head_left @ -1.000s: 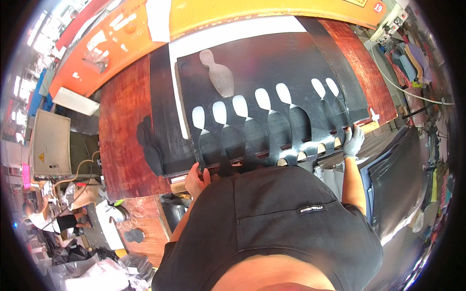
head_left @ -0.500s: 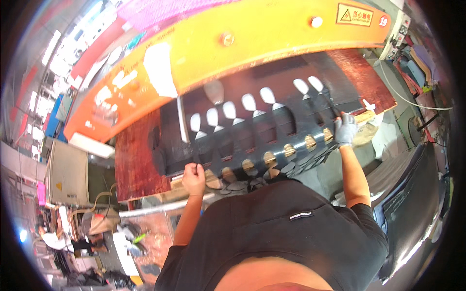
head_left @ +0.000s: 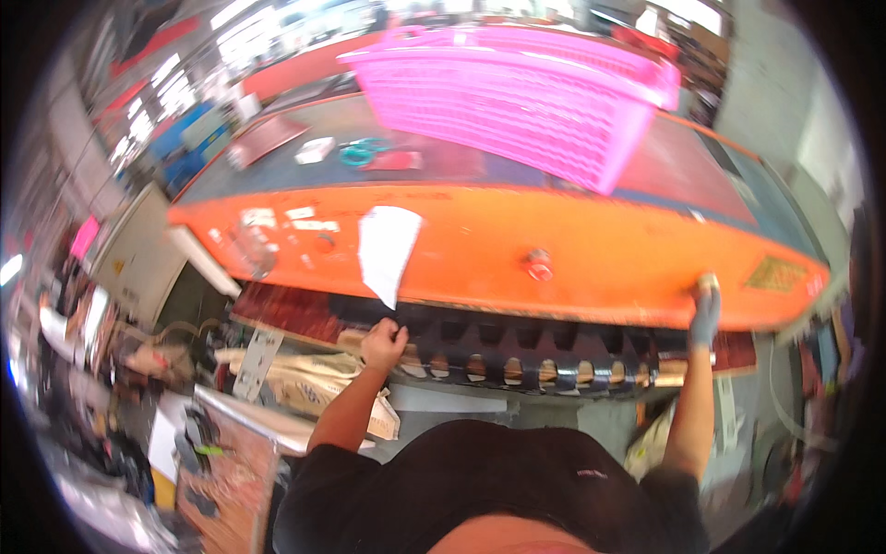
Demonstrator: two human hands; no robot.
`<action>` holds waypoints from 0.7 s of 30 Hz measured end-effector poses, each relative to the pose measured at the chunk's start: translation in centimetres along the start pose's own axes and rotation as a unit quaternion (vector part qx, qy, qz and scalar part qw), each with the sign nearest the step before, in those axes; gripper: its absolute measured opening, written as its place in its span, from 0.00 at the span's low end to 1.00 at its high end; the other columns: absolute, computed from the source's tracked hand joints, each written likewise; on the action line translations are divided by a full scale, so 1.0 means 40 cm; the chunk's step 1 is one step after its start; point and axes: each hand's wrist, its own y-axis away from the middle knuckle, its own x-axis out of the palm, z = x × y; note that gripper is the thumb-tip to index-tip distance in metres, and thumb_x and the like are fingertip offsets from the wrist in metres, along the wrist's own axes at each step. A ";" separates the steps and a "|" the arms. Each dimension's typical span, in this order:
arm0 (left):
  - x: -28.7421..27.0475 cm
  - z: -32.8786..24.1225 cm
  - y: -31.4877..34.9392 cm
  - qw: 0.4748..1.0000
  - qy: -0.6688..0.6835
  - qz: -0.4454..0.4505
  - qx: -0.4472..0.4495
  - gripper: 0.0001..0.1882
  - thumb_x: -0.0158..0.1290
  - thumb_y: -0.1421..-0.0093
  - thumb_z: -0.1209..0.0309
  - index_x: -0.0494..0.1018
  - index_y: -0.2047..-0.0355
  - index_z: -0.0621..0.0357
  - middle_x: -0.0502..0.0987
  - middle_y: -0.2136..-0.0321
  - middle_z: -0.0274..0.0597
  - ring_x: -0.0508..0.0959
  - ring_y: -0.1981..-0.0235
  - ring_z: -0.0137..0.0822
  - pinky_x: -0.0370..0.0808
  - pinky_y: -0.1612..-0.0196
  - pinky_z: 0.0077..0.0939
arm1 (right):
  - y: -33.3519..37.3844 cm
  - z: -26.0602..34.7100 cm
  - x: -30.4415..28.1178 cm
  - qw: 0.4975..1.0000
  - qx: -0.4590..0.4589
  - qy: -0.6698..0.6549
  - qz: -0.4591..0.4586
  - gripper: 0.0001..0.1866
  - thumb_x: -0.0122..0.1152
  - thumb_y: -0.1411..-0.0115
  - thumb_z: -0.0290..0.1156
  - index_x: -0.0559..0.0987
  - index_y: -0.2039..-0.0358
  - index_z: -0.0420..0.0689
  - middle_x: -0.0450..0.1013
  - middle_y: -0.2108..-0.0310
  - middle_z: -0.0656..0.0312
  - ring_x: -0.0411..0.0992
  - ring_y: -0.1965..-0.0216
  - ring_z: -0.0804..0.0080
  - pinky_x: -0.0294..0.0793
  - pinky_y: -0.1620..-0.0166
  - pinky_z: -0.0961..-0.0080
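Note:
My bare left hand (head_left: 385, 343) is closed in a pinch at the left end of a black sheet (head_left: 494, 349). A row of rounded cutouts runs along the sheet, whose near edge hangs over the front of the work table. My right hand (head_left: 705, 314), in a grey glove, reaches up to the orange beam (head_left: 461, 245) of a press machine. Its fingertips are at a pale round button (head_left: 707, 280) on the beam's right side; blur hides the finger shape. The sheet's far part lies hidden under the beam.
A pink plastic basket (head_left: 508, 97) stands on top of the machine, with a teal ring-shaped item (head_left: 362, 151) to its left. A red knob (head_left: 538, 265) and a white paper (head_left: 388, 249) are on the beam's front. Brown sacks (head_left: 309, 383) lie below, left.
My right hand has left the sheet's right end and moved up to the button. My left hand stays at the sheet. The view has tilted upward; the pale cutout shapes are now hidden.

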 end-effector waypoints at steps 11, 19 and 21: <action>-0.151 -0.063 0.153 0.987 0.010 0.108 -0.115 0.18 0.54 0.47 0.52 0.71 0.75 0.54 0.77 0.78 0.43 0.77 0.74 0.48 0.73 0.70 0.40 | 0.463 -0.017 -0.227 0.797 0.009 0.577 0.179 0.16 0.51 0.42 0.38 0.77 0.77 0.38 0.73 0.73 0.48 0.71 0.68 0.49 0.69 0.63 0.53; -0.110 -0.047 0.131 0.975 -0.100 0.161 -0.118 0.24 0.46 0.42 0.48 0.76 0.72 0.56 0.78 0.72 0.54 0.77 0.66 0.55 0.72 0.62 0.47 | 0.468 -0.011 -0.241 0.829 -0.044 0.526 0.185 0.19 0.44 0.39 0.41 0.78 0.72 0.39 0.73 0.71 0.47 0.69 0.65 0.46 0.67 0.60 0.51; -0.104 -0.046 0.134 0.979 -0.086 0.150 -0.111 0.22 0.46 0.41 0.50 0.74 0.76 0.57 0.77 0.74 0.56 0.76 0.67 0.56 0.72 0.62 0.48 | 0.461 -0.011 -0.241 0.822 0.037 0.533 0.198 0.20 0.46 0.40 0.43 0.78 0.72 0.40 0.74 0.68 0.46 0.71 0.63 0.46 0.67 0.57 0.54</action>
